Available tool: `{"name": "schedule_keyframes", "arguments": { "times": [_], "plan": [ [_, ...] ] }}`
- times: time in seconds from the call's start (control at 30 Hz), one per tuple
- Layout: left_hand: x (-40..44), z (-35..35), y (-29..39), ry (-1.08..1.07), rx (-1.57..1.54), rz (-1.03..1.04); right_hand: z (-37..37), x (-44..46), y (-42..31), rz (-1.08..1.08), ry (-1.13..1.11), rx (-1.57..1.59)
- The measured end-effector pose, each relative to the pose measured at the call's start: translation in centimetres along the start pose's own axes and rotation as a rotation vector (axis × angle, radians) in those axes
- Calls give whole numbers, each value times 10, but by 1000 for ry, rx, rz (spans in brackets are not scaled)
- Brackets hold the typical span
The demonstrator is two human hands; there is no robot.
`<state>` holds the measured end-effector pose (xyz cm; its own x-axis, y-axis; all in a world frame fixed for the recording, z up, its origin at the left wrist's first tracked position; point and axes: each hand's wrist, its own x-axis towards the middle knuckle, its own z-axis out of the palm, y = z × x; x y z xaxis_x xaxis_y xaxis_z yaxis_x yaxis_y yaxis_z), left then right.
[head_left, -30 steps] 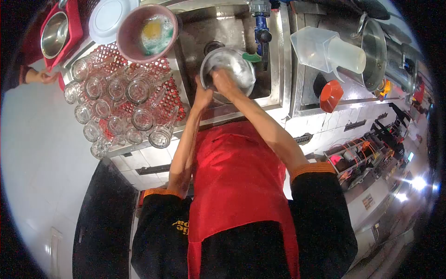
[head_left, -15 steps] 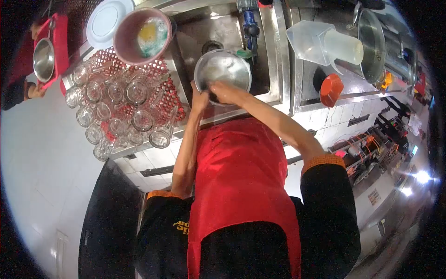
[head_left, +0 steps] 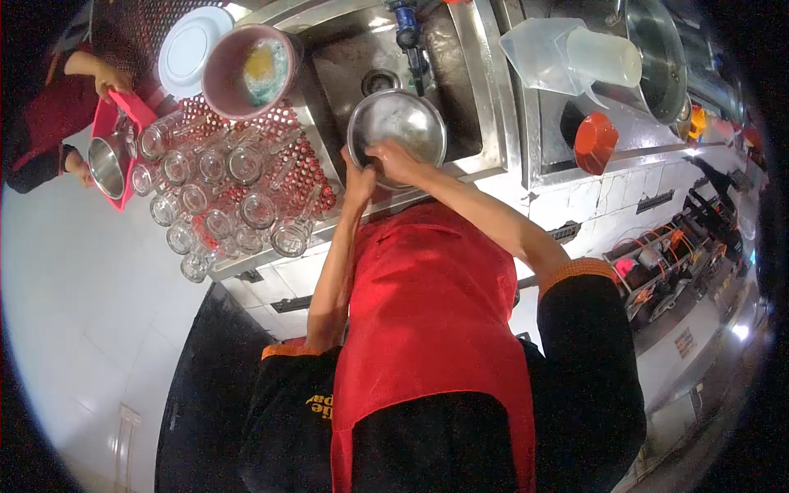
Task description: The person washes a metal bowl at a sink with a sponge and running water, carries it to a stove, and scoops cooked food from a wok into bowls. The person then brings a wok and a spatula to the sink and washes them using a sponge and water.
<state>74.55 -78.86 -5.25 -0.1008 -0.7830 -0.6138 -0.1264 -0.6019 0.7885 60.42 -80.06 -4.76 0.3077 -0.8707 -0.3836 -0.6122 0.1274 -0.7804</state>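
Left hand and right hand sit close together at the near side of a metal bowl, the left clamped on its rim, the right curled over the inside edge; whether my right fingers grip anything I cannot tell. The bowl is at the near side of the sink, its near rim close to the sink's front edge, with my red apron just behind that. Beyond the far rim lie the drain and the dark tap, which limits reach straight ahead. Steel basin shows on the bowl's right, leaving room to shift that way; on the left, the gap to the sink wall is narrower. Past that wall, glass mugs crowd a red mat right up to the front edge of the desk, with a pink basin of suds and a white lid behind them. Farther left, another person holds a red tray. On my right, past the sink's rim, stand a clear pitcher and an orange bowl.
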Motion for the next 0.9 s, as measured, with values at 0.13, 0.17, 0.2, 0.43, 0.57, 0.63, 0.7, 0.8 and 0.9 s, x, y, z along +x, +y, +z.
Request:
{"name": "schedule_keyframes", "arguments": {
  "times": [0.13,0.17,0.2,0.43,0.57,0.63,0.7,0.8,0.9],
  "plan": [
    [4,-3,-9,36,79,49,-1,28,13,180,59,-165],
    [4,-6,-14,41,83,45,-5,27,8,374,111,-96],
    [9,-7,-14,9,49,-40,10,34,13,356,348,-104],
    [11,-6,3,-41,-68,-163,10,38,4,116,477,448],
    [9,-9,6,-47,-60,-231,17,72,17,563,763,509],
    [16,-15,1,-57,-44,-281,18,58,21,214,493,381],
    [18,-21,0,-58,-26,-162,11,44,28,-120,208,240],
    [16,-23,1,-27,-15,-141,-9,22,35,-242,-397,257],
    [27,-21,-5,-32,79,-71,-34,7,34,57,-635,-288]
  ]
}}
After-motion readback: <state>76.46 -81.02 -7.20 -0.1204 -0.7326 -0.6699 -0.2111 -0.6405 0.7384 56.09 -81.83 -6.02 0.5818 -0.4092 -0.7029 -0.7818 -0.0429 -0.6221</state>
